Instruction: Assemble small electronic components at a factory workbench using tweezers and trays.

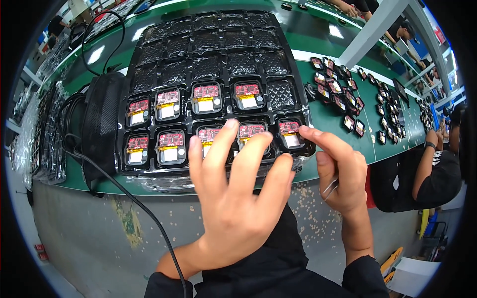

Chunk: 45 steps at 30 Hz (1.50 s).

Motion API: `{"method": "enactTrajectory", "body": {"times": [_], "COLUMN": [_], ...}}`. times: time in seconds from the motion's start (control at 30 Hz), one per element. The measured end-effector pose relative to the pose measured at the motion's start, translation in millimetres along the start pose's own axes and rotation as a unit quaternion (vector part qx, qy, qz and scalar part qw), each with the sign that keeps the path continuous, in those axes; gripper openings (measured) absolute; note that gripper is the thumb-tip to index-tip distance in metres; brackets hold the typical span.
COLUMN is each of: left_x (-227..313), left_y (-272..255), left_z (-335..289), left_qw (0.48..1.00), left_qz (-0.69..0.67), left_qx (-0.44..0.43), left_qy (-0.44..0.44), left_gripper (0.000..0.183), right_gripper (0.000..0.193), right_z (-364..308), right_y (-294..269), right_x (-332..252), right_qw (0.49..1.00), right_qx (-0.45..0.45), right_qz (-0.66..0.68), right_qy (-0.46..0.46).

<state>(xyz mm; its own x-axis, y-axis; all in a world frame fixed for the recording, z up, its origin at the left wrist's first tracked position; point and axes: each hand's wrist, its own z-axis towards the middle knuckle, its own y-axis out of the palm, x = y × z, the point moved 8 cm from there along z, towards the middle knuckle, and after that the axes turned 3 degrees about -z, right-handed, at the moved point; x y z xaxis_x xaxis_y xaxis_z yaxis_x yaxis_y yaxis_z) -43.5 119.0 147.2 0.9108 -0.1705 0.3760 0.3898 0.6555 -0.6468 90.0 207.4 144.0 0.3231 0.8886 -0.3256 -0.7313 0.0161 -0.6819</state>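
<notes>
The module [292, 135], a red board with a yellow band in a black frame, sits in the near row of the black tray [149, 74], at that row's right end. Taking it as the clock's centre, the right hand [343, 174] comes in from 4 o'clock, its index fingertip at the frame's edge; whether it grips or merely touches, I cannot tell. A slim, shiny thing [329, 188] shows against its curled fingers, too small to identify. The left hand [238, 213], at 7 o'clock, is spread and clasps nothing visible, its fingers partly covering two modules of the same row; contact there is unclear.

Four more modules fill the second row leftward, beside a pocket [281, 94] with a ridged black floor at 12 o'clock. A heap [335, 89] of modules lies at 1 to 2 o'clock on the green bench [365, 141], a looser group [387, 111] beyond it toward 3. At 9 o'clock stand a black pouch [102, 119] and, farther, shiny packs [52, 134]. A black cable [144, 211] crosses 8 o'clock. A co-worker's arm [422, 166] shows past 3 o'clock.
</notes>
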Motion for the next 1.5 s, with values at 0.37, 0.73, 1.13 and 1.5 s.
{"method": "enactTrajectory", "body": {"times": [0.37, 0.73, 1.13, 1.5], "left_x": [7.7, 10.9, 5.4, 5.6], "left_y": [16.4, 20.4, 27.9, 27.4], "left_z": [8.3, 30.0, 37.8, 39.8], "left_qw": [0.999, 0.998, 0.995, 0.992], "left_qz": [0.026, -0.005, -0.065, -0.076], "left_qx": [0.004, -0.004, -0.051, -0.077], "left_qy": [0.044, 0.063, 0.06, 0.059], "left_gripper": [0.022, 0.02, 0.024, 0.028], "right_gripper": [0.03, 0.014, 0.015, 0.017], "right_z": [8.4, -20.6, -21.0, -17.6], "right_y": [0.1, -7.8, 22.0, 23.6], "right_x": [10.6, 38.5, 56.1, 53.2], "right_qw": [0.999, 0.959, 0.808, 0.798], "right_qx": [-0.037, 0.07, -0.055, -0.11], "right_qz": [0.024, 0.143, 0.39, 0.375], "right_qy": [0.014, 0.232, 0.439, 0.458]}}
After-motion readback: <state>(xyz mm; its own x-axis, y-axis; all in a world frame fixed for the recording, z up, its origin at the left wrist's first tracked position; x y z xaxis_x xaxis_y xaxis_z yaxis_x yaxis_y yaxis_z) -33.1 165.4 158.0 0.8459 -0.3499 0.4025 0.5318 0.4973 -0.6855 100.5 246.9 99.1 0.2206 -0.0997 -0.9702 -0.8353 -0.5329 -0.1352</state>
